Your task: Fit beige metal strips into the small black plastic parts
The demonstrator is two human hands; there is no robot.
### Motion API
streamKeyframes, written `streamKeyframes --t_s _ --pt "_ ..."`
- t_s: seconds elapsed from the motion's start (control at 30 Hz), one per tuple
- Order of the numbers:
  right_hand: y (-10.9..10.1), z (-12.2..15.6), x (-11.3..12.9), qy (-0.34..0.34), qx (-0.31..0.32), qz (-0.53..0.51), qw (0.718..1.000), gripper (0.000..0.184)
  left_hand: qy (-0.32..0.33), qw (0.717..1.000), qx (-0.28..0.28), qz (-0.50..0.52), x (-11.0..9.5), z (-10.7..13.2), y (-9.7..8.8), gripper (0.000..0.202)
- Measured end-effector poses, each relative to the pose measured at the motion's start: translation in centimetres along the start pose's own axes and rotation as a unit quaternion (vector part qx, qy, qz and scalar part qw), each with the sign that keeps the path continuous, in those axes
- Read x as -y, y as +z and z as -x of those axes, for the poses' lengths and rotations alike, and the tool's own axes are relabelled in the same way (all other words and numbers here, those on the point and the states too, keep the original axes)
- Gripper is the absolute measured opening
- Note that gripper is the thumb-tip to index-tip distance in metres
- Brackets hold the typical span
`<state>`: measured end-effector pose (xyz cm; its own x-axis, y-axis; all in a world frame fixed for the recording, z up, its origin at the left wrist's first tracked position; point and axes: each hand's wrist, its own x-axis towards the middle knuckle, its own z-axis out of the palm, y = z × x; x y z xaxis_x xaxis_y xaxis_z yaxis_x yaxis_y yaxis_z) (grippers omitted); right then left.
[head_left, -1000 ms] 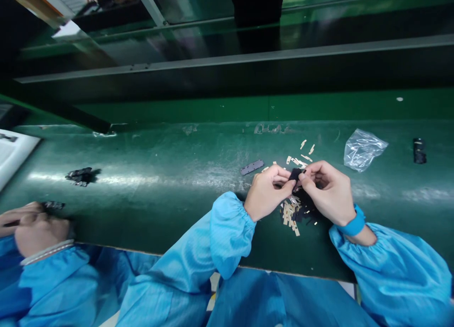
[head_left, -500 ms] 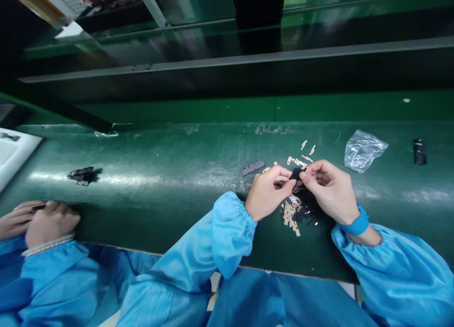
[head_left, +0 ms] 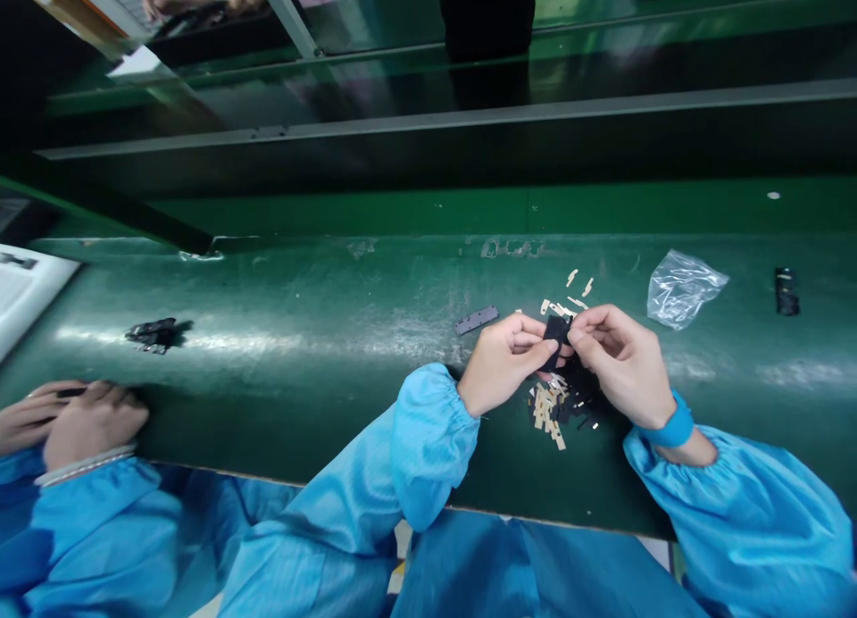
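Observation:
My left hand [head_left: 501, 364] and my right hand [head_left: 619, 359] meet over the green bench top [head_left: 321, 332], both pinching a small black part [head_left: 555, 332] between thumb and fingertips. Beneath them lies a heap of small tan strips and black pieces [head_left: 559, 402]. More tan strips [head_left: 569, 296] are scattered just beyond my fingers. A flat dark grey strip [head_left: 476, 319] lies left of my left hand. Both arms wear blue sleeves, and a blue band circles my right wrist.
A crumpled clear plastic bag [head_left: 681, 288] lies at the right, with a small black part [head_left: 784, 291] beyond it. A black clump of parts [head_left: 153, 333] lies at the left. A co-worker's hands [head_left: 63, 417] rest at the bench's left edge.
My hands stay together and have turned the black part slightly. The co-worker's hands at the left have shifted and settled on the bench.

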<state>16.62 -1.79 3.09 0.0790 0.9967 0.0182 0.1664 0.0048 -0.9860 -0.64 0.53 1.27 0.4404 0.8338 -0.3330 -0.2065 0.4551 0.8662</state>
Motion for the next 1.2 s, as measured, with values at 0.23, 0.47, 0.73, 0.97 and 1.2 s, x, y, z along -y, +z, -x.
streamKeyframes --t_s 0.23,0.47,0.73,0.97,1.2 --pt "0.1 0.1 0.1 0.013 0.000 -0.019 1.000 0.023 0.002 1.000 0.009 -0.004 -0.2 0.0 0.0 0.044" --pt "-0.3 0.0 0.1 0.043 0.028 -0.067 0.996 0.030 -0.014 0.999 0.052 0.007 -0.8 0.1 -0.3 0.045" --pt "-0.5 0.4 -0.7 0.098 0.076 -0.134 0.983 0.027 -0.059 0.989 0.123 0.060 -0.4 -0.1 -1.1 0.042" --pt "-0.5 0.3 -1.1 0.118 0.115 -0.216 0.962 0.023 -0.116 0.970 0.178 0.120 -0.4 -0.3 -1.5 0.042" --pt "-0.3 0.7 -1.2 0.074 0.117 -0.228 0.964 0.017 -0.133 0.963 0.176 0.158 -0.5 -0.5 -1.8 0.044"
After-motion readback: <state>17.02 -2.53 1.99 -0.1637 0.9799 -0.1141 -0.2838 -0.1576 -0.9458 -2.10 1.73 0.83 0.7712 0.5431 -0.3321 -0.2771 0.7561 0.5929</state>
